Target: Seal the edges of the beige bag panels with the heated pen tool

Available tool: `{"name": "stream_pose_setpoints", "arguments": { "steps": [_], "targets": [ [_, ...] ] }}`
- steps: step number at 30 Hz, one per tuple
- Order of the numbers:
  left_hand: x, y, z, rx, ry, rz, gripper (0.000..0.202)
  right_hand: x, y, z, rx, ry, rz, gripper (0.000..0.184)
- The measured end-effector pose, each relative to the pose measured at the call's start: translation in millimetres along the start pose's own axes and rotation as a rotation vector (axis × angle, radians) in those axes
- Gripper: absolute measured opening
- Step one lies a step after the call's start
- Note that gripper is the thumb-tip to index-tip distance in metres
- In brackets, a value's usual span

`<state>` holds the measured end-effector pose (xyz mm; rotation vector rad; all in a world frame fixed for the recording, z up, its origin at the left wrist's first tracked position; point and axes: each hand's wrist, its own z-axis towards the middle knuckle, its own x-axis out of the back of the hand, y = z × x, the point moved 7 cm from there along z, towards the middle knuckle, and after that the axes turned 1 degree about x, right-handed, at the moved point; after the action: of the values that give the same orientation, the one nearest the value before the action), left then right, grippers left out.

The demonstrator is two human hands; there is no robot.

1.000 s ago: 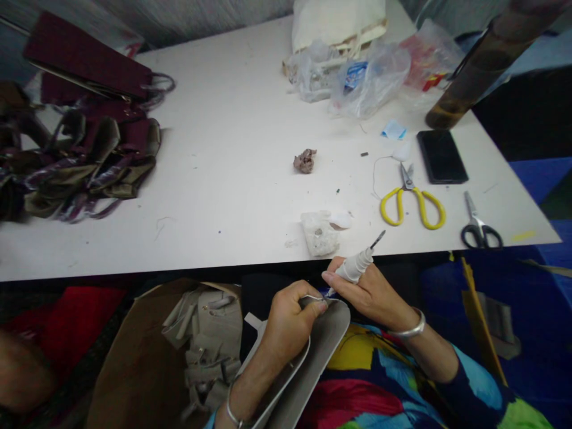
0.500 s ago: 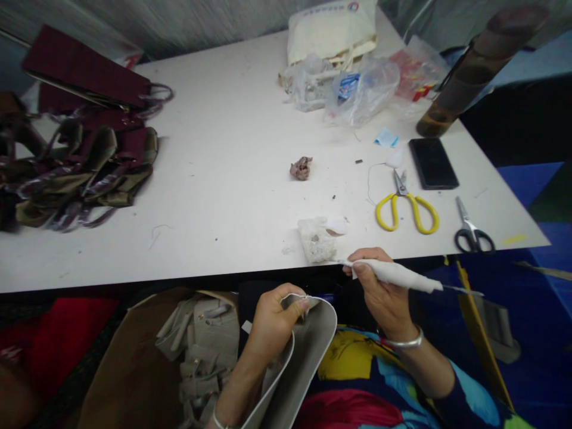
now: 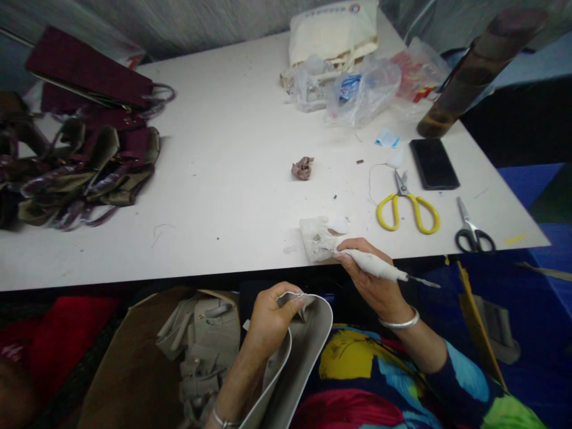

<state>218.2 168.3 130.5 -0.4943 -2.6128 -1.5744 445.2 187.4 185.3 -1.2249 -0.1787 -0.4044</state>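
Note:
My left hand [image 3: 272,319] pinches the upper edge of a light grey bag piece [image 3: 308,339], which gapes open below the table edge. In my right hand [image 3: 373,286] is a white-wrapped tool [image 3: 378,264], with a thin metal rod sticking out of its right end. The tool's left tip is at a small whitish, crusty pad [image 3: 316,239] near the table's front edge; my fingers partly hide that tip. Just behind the pad lies a small white piece [image 3: 339,224].
Yellow-handled scissors [image 3: 395,211], black-handled scissors [image 3: 475,238] and a phone [image 3: 433,164] lie on the right. A dark bottle [image 3: 469,77] stands behind them. Maroon bags [image 3: 98,77] are piled at left. A carton [image 3: 129,363] of beige bags [image 3: 214,333] sits below the table.
My right hand has moved left, closer to the whitish pad, and the tool has shifted left with it and tilts more. My left hand and the grey bag piece have barely moved.

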Motion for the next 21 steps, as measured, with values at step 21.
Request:
{"name": "stream_pose_setpoints", "arguments": {
  "steps": [21],
  "targets": [
    [8.5,-4.3,-0.5,0.034,-0.046,-0.151,0.020,-7.1,4.3,-20.9,-0.201,-0.011,0.286,0.025]
  ]
}}
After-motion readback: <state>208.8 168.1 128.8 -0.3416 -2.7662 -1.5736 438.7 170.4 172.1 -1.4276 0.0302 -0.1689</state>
